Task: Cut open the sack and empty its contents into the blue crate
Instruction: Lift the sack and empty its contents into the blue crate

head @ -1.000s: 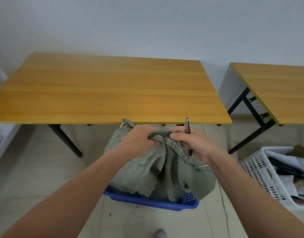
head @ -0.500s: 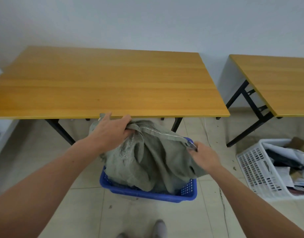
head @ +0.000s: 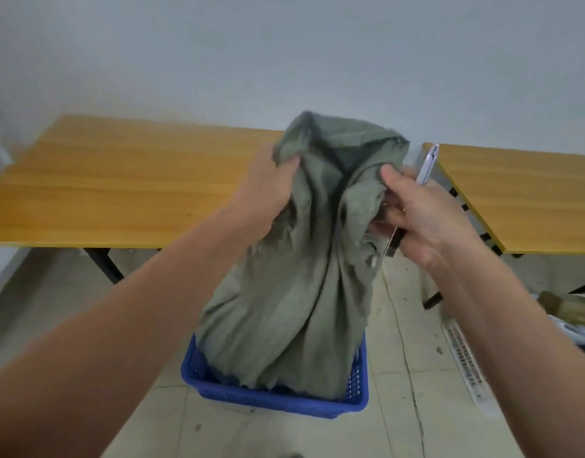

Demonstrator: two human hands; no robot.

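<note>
Head view: the grey-green sack [head: 294, 292] hangs upended, its lower end down inside the blue crate [head: 274, 399]. The crate stands on the floor, on the near side of the left desk's [head: 119, 180] front edge. The left hand [head: 268, 190] has its fingers curled tight into the fabric at the sack's raised end. The right hand [head: 420, 213] pinches the opposite fold with its thumb while its fingers clasp a slim cutter [head: 425, 166] that sticks up past the knuckles. I cannot tell whether the blade is out.

To empty it well, I would lift both corners evenly and straight up, so the open end stays within the crate's walls. Short shakes should loosen whatever clings in the folds. The cutter is best angled away from the cloth and the other wrist, or put down first. What has dropped into the crate is hidden by the sack.

Count: one sack, one blue crate, one cutter and two hands. There are two desks, the second [head: 522, 193] to the right. One white basket [head: 463, 355] is partly in view at the right edge.
</note>
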